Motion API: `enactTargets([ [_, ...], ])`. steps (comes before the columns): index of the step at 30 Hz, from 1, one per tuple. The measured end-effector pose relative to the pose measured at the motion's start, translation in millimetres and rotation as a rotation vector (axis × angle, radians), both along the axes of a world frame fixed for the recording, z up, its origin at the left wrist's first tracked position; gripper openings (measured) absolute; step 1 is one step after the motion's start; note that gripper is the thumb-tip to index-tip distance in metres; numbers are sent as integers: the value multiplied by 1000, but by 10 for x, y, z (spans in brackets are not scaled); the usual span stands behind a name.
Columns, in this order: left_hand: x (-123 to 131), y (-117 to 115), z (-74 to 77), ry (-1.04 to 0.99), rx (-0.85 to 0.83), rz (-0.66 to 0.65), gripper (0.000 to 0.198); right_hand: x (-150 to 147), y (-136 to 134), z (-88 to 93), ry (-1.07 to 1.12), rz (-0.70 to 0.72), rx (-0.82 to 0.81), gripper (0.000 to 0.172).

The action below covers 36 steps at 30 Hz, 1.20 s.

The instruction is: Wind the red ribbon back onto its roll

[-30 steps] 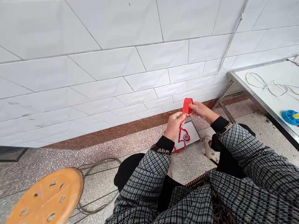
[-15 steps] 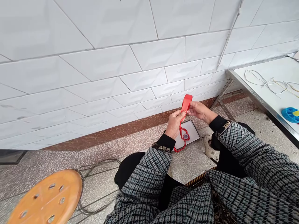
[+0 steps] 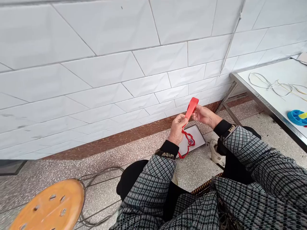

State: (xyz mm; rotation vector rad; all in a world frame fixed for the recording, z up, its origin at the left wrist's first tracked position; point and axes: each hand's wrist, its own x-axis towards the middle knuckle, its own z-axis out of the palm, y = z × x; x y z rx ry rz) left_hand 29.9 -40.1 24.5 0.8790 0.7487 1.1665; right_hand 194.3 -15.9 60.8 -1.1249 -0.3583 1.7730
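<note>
Both my hands hold a red ribbon [image 3: 192, 107] up in front of the white tiled wall. My left hand [image 3: 177, 127] pinches its lower part, where a thin red cord [image 3: 185, 145] hangs down in loops. My right hand [image 3: 203, 115] pinches the ribbon's upper part from the right. Below them, on the floor, lies a white square board [image 3: 198, 135] with a small round object [image 3: 191, 141] on it. My sleeves are grey checked.
An orange round stool [image 3: 48, 206] with a wire frame stands at the lower left. A metal-edged white table [image 3: 275, 92] at the right carries loose strings [image 3: 271, 84] and a blue tray [image 3: 297, 117]. A shoe [image 3: 214, 151] rests on the speckled floor.
The ribbon has tilted and straightened between my hands, which shifted slightly. The view has drifted a little down and to the left.
</note>
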Motion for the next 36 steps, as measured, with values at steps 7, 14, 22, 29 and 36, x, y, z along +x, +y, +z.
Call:
enactTargets([
  [7, 56, 7, -91, 97, 91, -15, 45, -1, -55, 33, 97, 113, -48, 38],
  [14, 45, 12, -132, 164, 125, -32, 67, -35, -111, 22, 35, 192, -30, 28],
  [22, -66, 78, -172, 440, 343, -66, 51, 24, -84, -96, 107, 285, -77, 27],
  [29, -90, 63, -194, 544, 402, -14, 45, 97, -76, -196, 157, 350, -11, 18],
  [36, -220, 42, -30, 287, 234, -180, 54, 168, -79, -156, -188, 504, 265, 23],
])
